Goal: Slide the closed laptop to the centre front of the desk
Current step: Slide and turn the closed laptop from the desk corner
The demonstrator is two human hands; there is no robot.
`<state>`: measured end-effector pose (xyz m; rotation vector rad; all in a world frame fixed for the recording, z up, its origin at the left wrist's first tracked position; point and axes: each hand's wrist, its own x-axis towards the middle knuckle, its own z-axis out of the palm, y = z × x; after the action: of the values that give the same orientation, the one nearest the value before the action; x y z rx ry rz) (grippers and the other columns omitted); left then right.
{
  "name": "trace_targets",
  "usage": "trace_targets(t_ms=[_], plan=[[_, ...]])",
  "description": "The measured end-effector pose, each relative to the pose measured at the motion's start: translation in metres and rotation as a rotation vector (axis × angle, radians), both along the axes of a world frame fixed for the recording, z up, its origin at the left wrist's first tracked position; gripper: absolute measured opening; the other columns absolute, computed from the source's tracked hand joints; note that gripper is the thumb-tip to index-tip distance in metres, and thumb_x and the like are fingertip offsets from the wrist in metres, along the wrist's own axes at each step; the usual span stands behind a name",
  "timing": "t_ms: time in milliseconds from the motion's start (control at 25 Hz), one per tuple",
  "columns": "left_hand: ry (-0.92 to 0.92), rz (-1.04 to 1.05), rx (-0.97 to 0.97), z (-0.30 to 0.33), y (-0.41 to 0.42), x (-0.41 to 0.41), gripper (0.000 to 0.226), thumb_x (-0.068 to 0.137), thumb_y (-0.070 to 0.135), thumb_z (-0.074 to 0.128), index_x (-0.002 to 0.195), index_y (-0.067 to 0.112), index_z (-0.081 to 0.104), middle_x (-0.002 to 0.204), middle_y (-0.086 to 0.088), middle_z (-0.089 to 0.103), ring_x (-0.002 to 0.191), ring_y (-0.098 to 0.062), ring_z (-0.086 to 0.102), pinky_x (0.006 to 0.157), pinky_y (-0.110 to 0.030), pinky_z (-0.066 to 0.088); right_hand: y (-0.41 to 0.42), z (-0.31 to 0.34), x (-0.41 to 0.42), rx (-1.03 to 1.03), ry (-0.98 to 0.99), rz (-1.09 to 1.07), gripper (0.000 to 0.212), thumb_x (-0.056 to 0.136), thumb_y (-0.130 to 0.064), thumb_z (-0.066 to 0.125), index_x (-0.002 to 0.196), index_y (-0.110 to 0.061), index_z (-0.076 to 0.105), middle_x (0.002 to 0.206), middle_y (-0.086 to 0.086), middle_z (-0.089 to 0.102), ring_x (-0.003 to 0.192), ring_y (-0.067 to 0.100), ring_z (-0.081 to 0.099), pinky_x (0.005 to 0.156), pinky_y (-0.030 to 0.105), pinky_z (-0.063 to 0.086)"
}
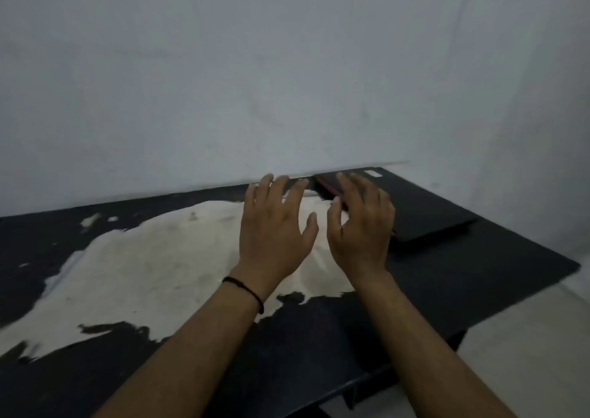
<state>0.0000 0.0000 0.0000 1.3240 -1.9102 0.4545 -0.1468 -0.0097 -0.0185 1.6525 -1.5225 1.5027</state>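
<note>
A closed black laptop lies flat at the back right of the dark desk, close to the wall. My right hand hovers with fingers spread over the laptop's left edge and hides part of it. My left hand, a thin black band on its wrist, is raised with fingers apart over the worn middle of the desk, left of the laptop. Neither hand holds anything. A thin dark, reddish strip shows between my right fingers along the laptop's left side; what it is I cannot tell.
The desk top has a large pale patch where the dark surface has peeled away. A grey wall stands right behind the desk. The desk's right edge drops to a pale floor.
</note>
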Motion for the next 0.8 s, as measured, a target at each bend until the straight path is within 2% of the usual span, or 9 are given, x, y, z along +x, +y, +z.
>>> trace_targets(t_ms=[320, 440, 600, 680, 800], plan=[[-0.143, -0.084, 0.15, -0.039, -0.037, -0.121, 0.055, 0.092, 0.046, 0.049, 0.14, 0.02, 0.049, 0.137, -0.011, 0.056, 0.132, -0.033, 0.043, 0.108, -0.052, 0.036, -0.021, -0.041, -0.116, 0.172, 0.012, -0.221, 0.042, 0.093, -0.027, 0.051, 0.133, -0.019, 0.062, 0.129, 0.009, 0.063, 0.114, 0.031, 0.056, 0.088, 0.048, 0.046], [-0.18, -0.133, 0.211, -0.044, -0.065, -0.164, 0.055, 0.093, 0.047, 0.048, 0.142, 0.022, 0.047, 0.136, -0.01, 0.056, 0.13, -0.032, 0.043, 0.107, -0.052, 0.036, -0.042, -0.048, -0.158, 0.258, 0.056, -0.288, 0.04, 0.094, -0.024, 0.056, 0.133, -0.019, 0.062, 0.127, 0.009, 0.064, 0.113, 0.032, 0.056, 0.088, 0.047, 0.045], [-0.205, -0.21, 0.277, -0.051, -0.097, -0.215, 0.048, 0.098, 0.042, 0.044, 0.142, 0.022, 0.047, 0.135, -0.01, 0.057, 0.127, -0.032, 0.047, 0.104, -0.051, 0.039, -0.068, -0.054, -0.204, 0.411, 0.077, -0.345, 0.04, 0.097, -0.027, 0.054, 0.136, -0.02, 0.059, 0.13, 0.008, 0.061, 0.116, 0.03, 0.054, 0.09, 0.046, 0.042], [-0.216, -0.255, 0.361, -0.054, -0.106, -0.237, 0.045, 0.099, 0.039, 0.041, 0.141, 0.021, 0.048, 0.133, -0.011, 0.058, 0.123, -0.033, 0.049, 0.099, -0.05, 0.043, -0.079, -0.057, -0.223, 0.504, 0.024, -0.37, 0.042, 0.099, -0.03, 0.051, 0.14, -0.021, 0.055, 0.134, 0.008, 0.058, 0.12, 0.029, 0.051, 0.094, 0.045, 0.041], [-0.24, -0.256, 0.473, -0.06, -0.113, -0.258, 0.04, 0.1, 0.039, 0.037, 0.132, 0.022, 0.055, 0.128, -0.012, 0.059, 0.119, -0.035, 0.05, 0.1, -0.055, 0.041, -0.091, -0.058, -0.251, 0.576, -0.254, -0.319, 0.045, 0.098, -0.034, 0.052, 0.141, -0.024, 0.053, 0.139, 0.005, 0.054, 0.128, 0.026, 0.043, 0.102, 0.044, 0.04]])
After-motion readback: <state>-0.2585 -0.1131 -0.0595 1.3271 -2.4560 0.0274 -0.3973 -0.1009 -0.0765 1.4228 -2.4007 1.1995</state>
